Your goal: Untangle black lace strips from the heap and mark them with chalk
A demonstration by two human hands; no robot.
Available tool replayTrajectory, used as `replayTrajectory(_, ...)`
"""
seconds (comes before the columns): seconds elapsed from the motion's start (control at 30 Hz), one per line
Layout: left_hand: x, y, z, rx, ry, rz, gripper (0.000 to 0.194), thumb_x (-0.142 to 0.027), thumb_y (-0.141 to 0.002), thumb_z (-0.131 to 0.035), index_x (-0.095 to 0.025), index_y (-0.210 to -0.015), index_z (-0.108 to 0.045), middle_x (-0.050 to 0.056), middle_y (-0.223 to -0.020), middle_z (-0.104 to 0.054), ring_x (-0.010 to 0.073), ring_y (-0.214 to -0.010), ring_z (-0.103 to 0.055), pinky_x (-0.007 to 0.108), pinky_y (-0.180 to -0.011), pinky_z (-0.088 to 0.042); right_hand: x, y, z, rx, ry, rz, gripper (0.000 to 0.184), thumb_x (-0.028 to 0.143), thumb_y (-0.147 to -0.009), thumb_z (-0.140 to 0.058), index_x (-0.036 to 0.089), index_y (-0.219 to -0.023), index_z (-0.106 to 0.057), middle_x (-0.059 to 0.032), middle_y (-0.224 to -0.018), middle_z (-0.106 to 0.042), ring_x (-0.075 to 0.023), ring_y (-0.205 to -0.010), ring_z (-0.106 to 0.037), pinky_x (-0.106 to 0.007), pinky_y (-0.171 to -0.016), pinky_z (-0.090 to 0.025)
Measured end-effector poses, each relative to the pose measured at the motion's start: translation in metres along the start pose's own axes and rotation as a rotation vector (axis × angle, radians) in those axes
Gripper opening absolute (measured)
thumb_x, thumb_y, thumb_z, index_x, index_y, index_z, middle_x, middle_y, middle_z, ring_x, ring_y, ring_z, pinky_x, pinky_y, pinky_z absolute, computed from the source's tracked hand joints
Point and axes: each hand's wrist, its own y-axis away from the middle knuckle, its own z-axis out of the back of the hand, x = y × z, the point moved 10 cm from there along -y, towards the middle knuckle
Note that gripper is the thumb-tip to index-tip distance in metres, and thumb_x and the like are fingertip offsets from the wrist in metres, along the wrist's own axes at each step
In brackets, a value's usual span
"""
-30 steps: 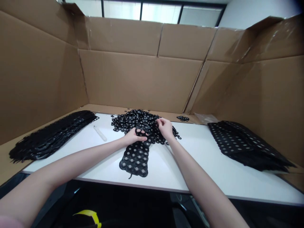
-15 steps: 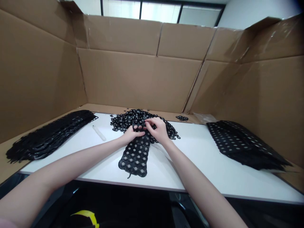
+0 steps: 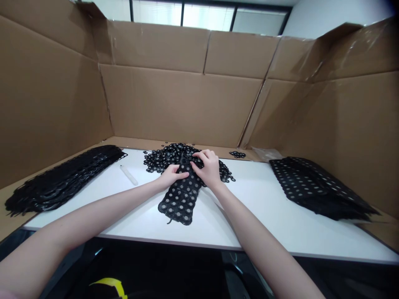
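Note:
A black perforated sheet (image 3: pixel 181 197) with rows of round holes hangs from my hands, sloping toward me over the white table. My left hand (image 3: pixel 170 176) is closed on its left edge, with the thumb lying across the front. On the upper right edge, the curled fingers and thumb of my right hand (image 3: pixel 208 166) grip the same sheet. Part of the right hand's hold is hidden behind the sheet. Just behind both hands rises a heap of small black rings (image 3: pixel 162 157). A short black strand dangles from the sheet's lower end.
A stack of black strips (image 3: pixel 67 178) lies at the left. Beside it is a white pen-like tool (image 3: pixel 128 175). More perforated black sheets (image 3: pixel 318 187) are stacked at the right. A small ring cluster (image 3: pixel 237 154) sits at the back. Cardboard walls (image 3: pixel 181 108) surround the white table (image 3: pixel 264 216).
The sheet's lower end has lifted slightly, and more of its upper part now shows between my hands. My right hand has shifted from a pinch at the top to the sheet's right edge.

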Motion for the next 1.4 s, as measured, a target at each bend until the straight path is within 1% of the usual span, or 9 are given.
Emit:
replayTrajectory(0.1, -0.003, -0.001, 0.0, 0.003, -0.064, -0.043, 0.035, -0.038, -0.061, -0.079, -0.012, -0.079, -0.066, 0.003, -0.075, -0.069, 0.0169, -0.07, -0.062, 0.029, -0.07, -0.045, 0.016, 0.001, -0.013, 0.14, -0.084, 0.099, 0.015, 0.026, -0.086, -0.052, 0.022, -0.09, -0.066, -0.0054, -0.086, -0.063, -0.021, -0.088, -0.053, -0.035, -0.079, -0.036)
replayTrajectory(0.2, -0.009, -0.003, 0.002, -0.007, -0.193, -0.119, 0.031, -0.038, -0.063, -0.077, -0.011, -0.071, -0.063, 0.001, -0.069, -0.065, 0.0154, -0.067, -0.058, 0.026, -0.066, -0.042, 0.024, 0.005, -0.027, 0.258, -0.125, 0.148, 0.019, 0.035, -0.084, -0.056, 0.022, -0.093, -0.067, -0.0051, -0.086, -0.064, -0.0195, -0.084, -0.053, -0.033, -0.076, -0.037)
replayTrajectory(0.33, -0.015, -0.004, 0.003, -0.014, -0.366, -0.216, 0.027, -0.036, -0.067, -0.073, -0.011, -0.071, -0.063, 0.001, -0.068, -0.063, 0.0154, -0.068, -0.055, 0.025, -0.065, -0.04, 0.022, 0.007, -0.034, 0.277, -0.081, 0.137, 0.02, 0.039, -0.083, -0.06, 0.021, -0.089, -0.068, -0.0043, -0.082, -0.065, -0.0188, -0.083, -0.054, -0.032, -0.076, -0.035)
replayTrajectory(0.47, -0.015, -0.005, 0.006, -0.045, -0.459, -0.221, 0.031, -0.04, -0.069, -0.071, -0.012, -0.06, -0.058, -0.002, -0.058, -0.055, 0.0129, -0.06, -0.048, 0.024, -0.058, -0.036, 0.023, 0.009, -0.039, 0.306, -0.056, 0.158, 0.022, 0.035, -0.089, -0.053, 0.021, -0.087, -0.068, -0.0045, -0.082, -0.066, -0.0173, -0.082, -0.055, -0.032, -0.076, -0.033)
replayTrajectory(0.67, -0.016, -0.004, 0.003, -0.045, -0.425, -0.178, 0.035, -0.043, -0.067, -0.07, -0.013, -0.056, -0.054, -0.004, -0.053, -0.048, 0.011, -0.056, -0.042, 0.024, -0.055, -0.031, 0.025, 0.009, -0.042, 0.321, -0.037, 0.18, 0.026, 0.032, -0.092, -0.047, 0.02, -0.082, -0.068, -0.0034, -0.076, -0.066, -0.0165, -0.08, -0.052, -0.032, -0.075, -0.031)
replayTrajectory(0.8, -0.019, -0.002, -0.002, 0.004, -0.392, -0.186, 0.029, -0.039, -0.068, -0.07, -0.012, -0.062, -0.059, -0.002, -0.058, -0.054, 0.0123, -0.06, -0.047, 0.025, -0.06, -0.034, 0.018, 0.007, -0.041, 0.32, -0.045, 0.122, 0.035, 0.028, -0.093, -0.043, 0.019, -0.068, -0.065, -0.0034, -0.069, -0.064, -0.0159, -0.075, -0.052, -0.032, -0.071, -0.031)
replayTrajectory(0.93, -0.019, -0.001, -0.001, -0.004, -0.362, -0.185, 0.027, -0.039, -0.069, -0.07, -0.013, -0.069, -0.065, 0.0, -0.065, -0.062, 0.0159, -0.068, -0.054, 0.027, -0.067, -0.039, 0.012, 0.006, -0.035, 0.334, -0.142, 0.11, 0.023, 0.037, -0.088, -0.054, 0.021, -0.085, -0.07, -0.0039, -0.079, -0.068, -0.0175, -0.08, -0.053, -0.032, -0.073, -0.034)
replayTrajectory(1.03, -0.019, -0.001, 0.0, -0.007, -0.336, -0.186, 0.026, -0.038, -0.067, -0.071, -0.013, -0.073, -0.066, 0.001, -0.07, -0.065, 0.0173, -0.072, -0.056, 0.027, -0.069, -0.04, 0.007, 0.006, -0.032, 0.355, -0.193, 0.125, 0.025, 0.041, -0.082, -0.061, 0.023, -0.098, -0.069, -0.0043, -0.086, -0.069, -0.0191, -0.085, -0.054, -0.033, -0.075, -0.035)
replayTrajectory(1.4, -0.012, -0.004, 0.005, -0.034, -0.361, -0.165, 0.035, -0.044, -0.067, -0.069, -0.012, -0.064, -0.056, -0.002, -0.059, -0.053, 0.0112, -0.058, -0.045, 0.023, -0.057, -0.033, 0.016, 0.011, -0.047, 0.428, -0.121, 0.188, 0.022, 0.021, -0.09, -0.047, 0.02, -0.096, -0.068, -0.0063, -0.087, -0.07, -0.0201, -0.084, -0.053, -0.035, -0.077, -0.035)
